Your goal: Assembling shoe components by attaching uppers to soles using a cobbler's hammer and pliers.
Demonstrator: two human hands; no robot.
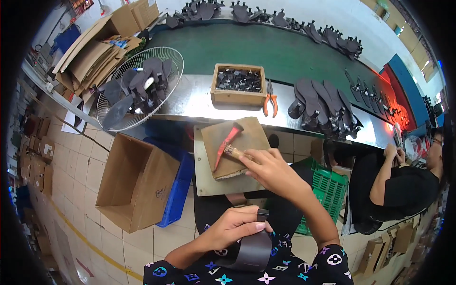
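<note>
My right hand (pixel 270 171) is closed round the short wooden handle of a hammer (pixel 228 145). The hammer's long, narrow head is red with a dark end. It lies over a brown square pad (pixel 256 133) on a pale board; whether it touches the pad I cannot tell. Close to my lap, my left hand (pixel 237 228) grips a dark sandal (pixel 254 251) with a broad, smooth strap. A small shiny black piece (pixel 262 214) stands out by the left fingertips. Part of the sandal is hidden behind my hand and against my patterned clothing.
On the metal bench edge stand a wooden box (pixel 237 98) of small black pieces, orange-handled pliers (pixel 270 102), sandals (pixel 323 104) and a wire basket (pixel 178 71). A cardboard box (pixel 128 185) stands left, a green crate (pixel 327 194) right. A co-worker (pixel 403 185) sits at right.
</note>
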